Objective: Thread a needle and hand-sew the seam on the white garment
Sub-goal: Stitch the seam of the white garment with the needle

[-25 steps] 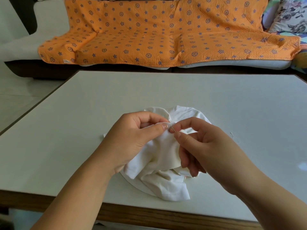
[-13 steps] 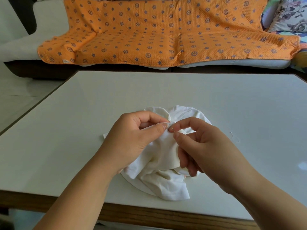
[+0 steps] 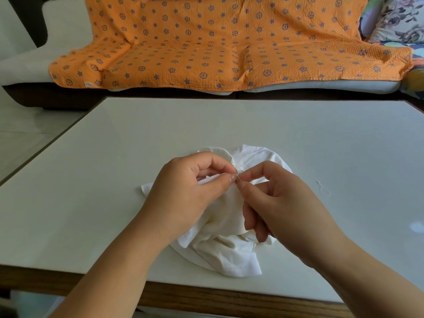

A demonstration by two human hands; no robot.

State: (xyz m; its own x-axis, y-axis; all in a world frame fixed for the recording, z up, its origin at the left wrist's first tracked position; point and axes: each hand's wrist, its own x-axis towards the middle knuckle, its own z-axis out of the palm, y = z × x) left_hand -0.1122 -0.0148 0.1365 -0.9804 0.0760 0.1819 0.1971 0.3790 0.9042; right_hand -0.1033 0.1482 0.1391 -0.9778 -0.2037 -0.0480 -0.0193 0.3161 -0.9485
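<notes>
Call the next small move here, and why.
Probably draw the needle out rightward through the cloth: the right hand pinches it right at the fold of the white garment, which the left hand pinches.

The garment is set on the table near its front edge — loose thread at right, sofa behind.

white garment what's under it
The white garment lies bunched on the table. Whatever may sit beneath its folds is covered. On top, the left hand pinches a fold and the right hand pinches the needle at it.
</notes>
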